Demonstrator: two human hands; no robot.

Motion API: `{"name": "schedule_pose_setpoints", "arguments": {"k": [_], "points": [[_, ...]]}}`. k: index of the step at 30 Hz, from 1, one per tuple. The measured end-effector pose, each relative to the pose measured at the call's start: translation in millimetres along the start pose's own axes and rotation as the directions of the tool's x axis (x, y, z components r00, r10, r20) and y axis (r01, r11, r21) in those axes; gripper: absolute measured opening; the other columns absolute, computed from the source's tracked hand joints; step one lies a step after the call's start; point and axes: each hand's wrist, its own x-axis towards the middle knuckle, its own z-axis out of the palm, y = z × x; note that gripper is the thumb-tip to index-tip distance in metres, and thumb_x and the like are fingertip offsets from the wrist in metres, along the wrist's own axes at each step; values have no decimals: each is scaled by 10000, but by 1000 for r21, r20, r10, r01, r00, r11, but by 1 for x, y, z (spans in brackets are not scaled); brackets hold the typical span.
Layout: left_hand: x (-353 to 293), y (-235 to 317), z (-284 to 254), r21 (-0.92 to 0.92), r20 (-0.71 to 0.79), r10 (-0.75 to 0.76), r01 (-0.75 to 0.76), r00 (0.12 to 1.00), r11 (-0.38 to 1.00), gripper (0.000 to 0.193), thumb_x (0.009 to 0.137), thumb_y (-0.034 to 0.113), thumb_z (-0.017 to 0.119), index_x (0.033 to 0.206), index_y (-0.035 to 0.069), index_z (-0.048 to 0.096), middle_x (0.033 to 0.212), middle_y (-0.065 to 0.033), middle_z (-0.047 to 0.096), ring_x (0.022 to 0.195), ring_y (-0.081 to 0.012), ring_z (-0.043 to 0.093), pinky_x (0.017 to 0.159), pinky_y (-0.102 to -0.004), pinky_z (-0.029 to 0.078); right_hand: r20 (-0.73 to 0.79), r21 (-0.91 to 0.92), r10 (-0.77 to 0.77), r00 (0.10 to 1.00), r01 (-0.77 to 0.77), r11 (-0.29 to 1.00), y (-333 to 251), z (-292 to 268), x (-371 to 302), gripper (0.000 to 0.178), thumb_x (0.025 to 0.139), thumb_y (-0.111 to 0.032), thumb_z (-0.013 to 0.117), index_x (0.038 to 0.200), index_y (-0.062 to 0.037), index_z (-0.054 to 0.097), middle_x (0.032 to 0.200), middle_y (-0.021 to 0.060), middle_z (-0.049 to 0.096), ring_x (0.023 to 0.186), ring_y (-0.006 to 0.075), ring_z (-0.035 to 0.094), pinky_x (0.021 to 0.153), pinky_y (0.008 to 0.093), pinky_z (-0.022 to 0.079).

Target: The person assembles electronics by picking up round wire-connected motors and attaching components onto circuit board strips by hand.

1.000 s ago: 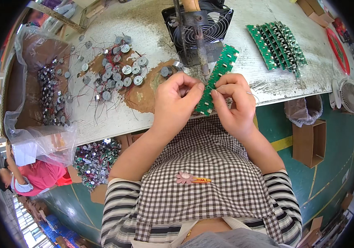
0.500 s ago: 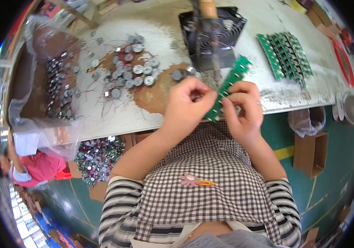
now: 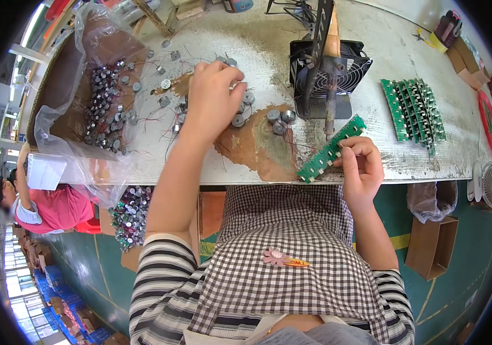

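Right hand (image 3: pixel 362 167) pinches green circuit strip (image 3: pixel 331 148) slanting up-right; left hand (image 3: pixel 211 98) grasps round parts (image 3: pixel 240 112)

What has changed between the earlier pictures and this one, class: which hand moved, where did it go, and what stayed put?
The left hand let go of the green circuit board and reached forward to the small round parts scattered on the bench. The right hand still holds the board at the bench edge. The fan and the stacked boards stayed put.
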Motion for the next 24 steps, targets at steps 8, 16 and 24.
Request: {"name": "schedule_pose_setpoints", "arguments": {"k": [8,16,24], "points": [[8,-30,37,-23,273,20,-15,962,1000,54,792,137,636,831,108,612,857,-70,560,934,-292,488,763,-451,397,36,-51,-47,998,49,997,3,-2,1,81,886,31,553,856,13,481,972,128,569,671,83,557,566,192,474],[3,-35,32,-353,-53,15,-33,998,935,103,858,130,567,868,28,565,927,-117,578,938,-308,528,805,-439,406,27,-78,-39,999,41,996,4,-2,2,85,878,40,558,854,18,480,952,128,573,655,83,545,555,193,467],[-5,-9,-33,-985,-37,-419,38,907,170,111,955,132,510,988,29,483,775,-52,596,648,-95,535,594,-216,449,72,-42,-81,994,84,996,3,-5,-4,101,846,48,567,855,20,470,961,144,567,702,101,527,620,210,456]]}}
